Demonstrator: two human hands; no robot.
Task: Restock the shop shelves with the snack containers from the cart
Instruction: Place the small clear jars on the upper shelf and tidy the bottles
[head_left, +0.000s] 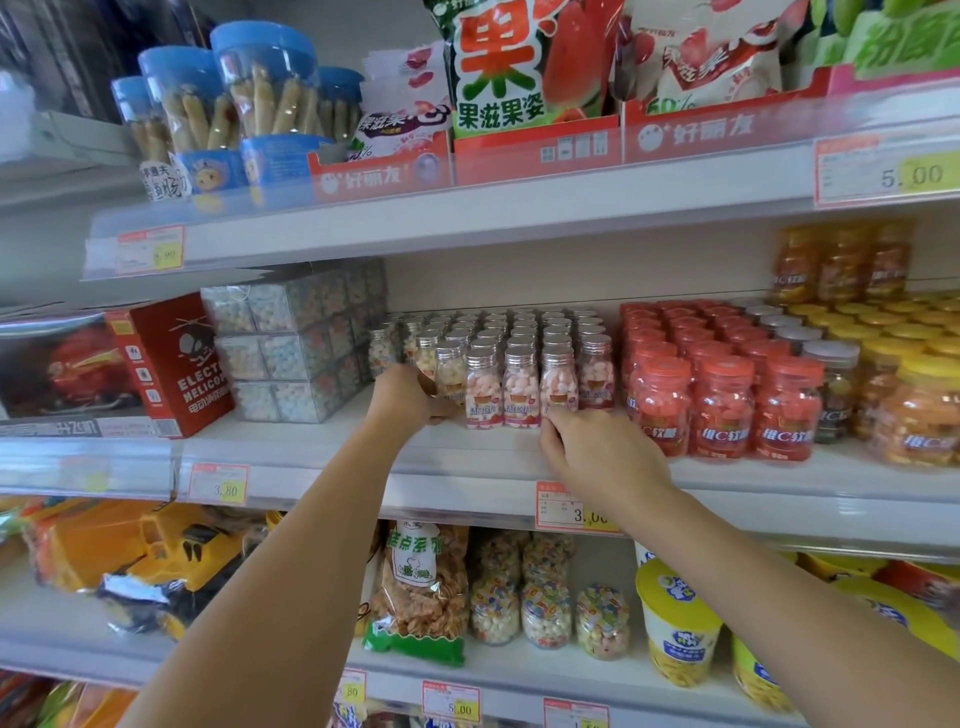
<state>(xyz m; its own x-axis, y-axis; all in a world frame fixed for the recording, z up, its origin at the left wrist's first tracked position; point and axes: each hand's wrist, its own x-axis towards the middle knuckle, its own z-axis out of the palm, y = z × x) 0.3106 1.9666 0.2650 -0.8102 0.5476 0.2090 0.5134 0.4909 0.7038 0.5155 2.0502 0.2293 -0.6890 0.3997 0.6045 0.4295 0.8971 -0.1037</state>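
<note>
Small clear candy bottles (519, 384) with silver caps and pink labels stand in rows on the middle shelf (337, 457). My left hand (410, 397) reaches to the left end of the front row, fingers curled against a bottle there. My right hand (597, 449) sits at the shelf's front edge, fingertips touching the base of the front bottle on the right. Whether either hand truly grips a bottle is hidden by the fingers. No cart is in view.
Red-capped jars (722, 410) and yellow-capped jars (919, 415) stand to the right. Clear stacked candy boxes (291, 348) and a red helicopter toy box (171, 364) stand left. Blue-lidded stick jars (260, 98) and snack bags fill the upper shelf; toys and tubs the lower one.
</note>
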